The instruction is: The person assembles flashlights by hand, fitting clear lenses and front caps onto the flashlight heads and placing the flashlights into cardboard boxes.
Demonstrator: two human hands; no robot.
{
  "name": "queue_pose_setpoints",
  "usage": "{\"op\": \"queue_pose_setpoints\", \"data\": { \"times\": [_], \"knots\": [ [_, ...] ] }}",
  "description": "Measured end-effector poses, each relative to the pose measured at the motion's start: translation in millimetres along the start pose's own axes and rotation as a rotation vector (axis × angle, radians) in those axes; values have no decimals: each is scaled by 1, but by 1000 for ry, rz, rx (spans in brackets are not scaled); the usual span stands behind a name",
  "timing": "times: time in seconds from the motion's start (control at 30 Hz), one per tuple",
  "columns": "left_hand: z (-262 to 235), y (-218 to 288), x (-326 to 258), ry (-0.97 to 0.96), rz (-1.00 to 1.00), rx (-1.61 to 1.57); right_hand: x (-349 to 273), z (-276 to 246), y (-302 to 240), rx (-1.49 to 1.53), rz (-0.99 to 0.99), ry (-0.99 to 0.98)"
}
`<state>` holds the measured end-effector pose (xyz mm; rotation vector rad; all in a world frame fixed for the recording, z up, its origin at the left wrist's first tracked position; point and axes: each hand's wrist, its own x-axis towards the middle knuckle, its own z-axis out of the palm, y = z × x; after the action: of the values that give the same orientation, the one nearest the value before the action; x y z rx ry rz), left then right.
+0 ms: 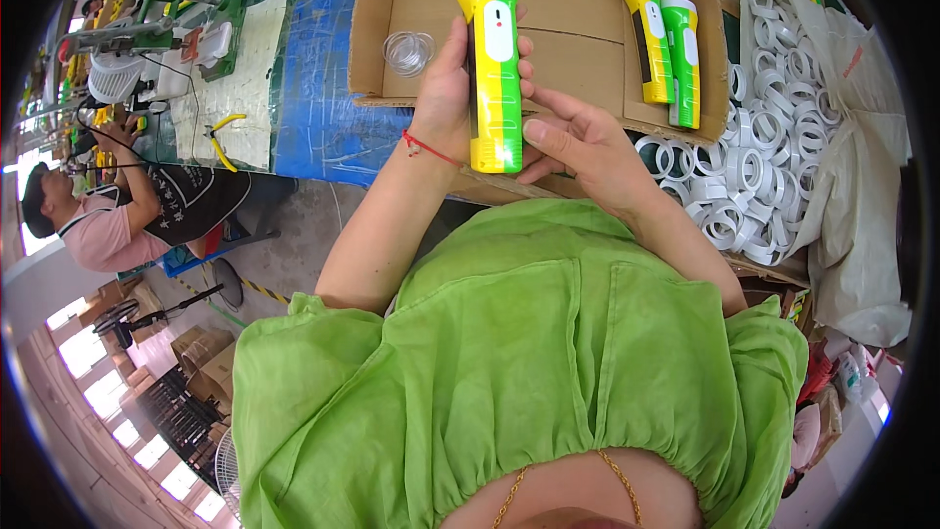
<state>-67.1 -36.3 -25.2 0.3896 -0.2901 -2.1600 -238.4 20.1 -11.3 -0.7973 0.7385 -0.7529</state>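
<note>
The yellow-and-green flashlight with a white round head (496, 69) is held upright in view, head away from the wearer, above the front wall of the shallow brown cardboard box (578, 44). The left hand (446, 88) is closed around its barrel, fingertips showing on the far side. The right hand (587, 142) is half open, fingers spread, at the lower right side; whether it bears any weight cannot be told.

Assessment: the shell appears to be stiff, glossy plastic, probably light and somewhat slippery. The ribbed lower barrel should give the surest hold; the white head rim is best kept free of knocks and pressure.

Inside the box, thin clear rings (408, 54) lie at the left, and a yellow-faced flashlight (646, 39) and a green-faced flashlight (683, 59) lie side by side at the right. Between these, the cardboard floor offers the widest room. The box walls are the nearest edges. Heaped white plastic rings (774, 127) crowd the right; blue sheeting (323, 78) covers the bench at left.
</note>
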Motion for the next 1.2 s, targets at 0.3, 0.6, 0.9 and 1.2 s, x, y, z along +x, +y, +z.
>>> {"op": "queue_pose_setpoints", "data": {
  "times": [0.3, 0.6, 0.9, 1.2],
  "knots": [
    [8, -5, -4, -79, 37, -27, -3, 2, 5, -31, -60, -27],
    [2, -23, -7, 10, 336, 391, -2, 11, 16, -681, -479, 287],
    [-6, -17, -28, -206, 395, 499, -10, -10, -1, -852, -761, 272],
    [-2, -23, -30, -87, 428, 489, -10, -2, 5, -943, -931, 384]
  ]
}}
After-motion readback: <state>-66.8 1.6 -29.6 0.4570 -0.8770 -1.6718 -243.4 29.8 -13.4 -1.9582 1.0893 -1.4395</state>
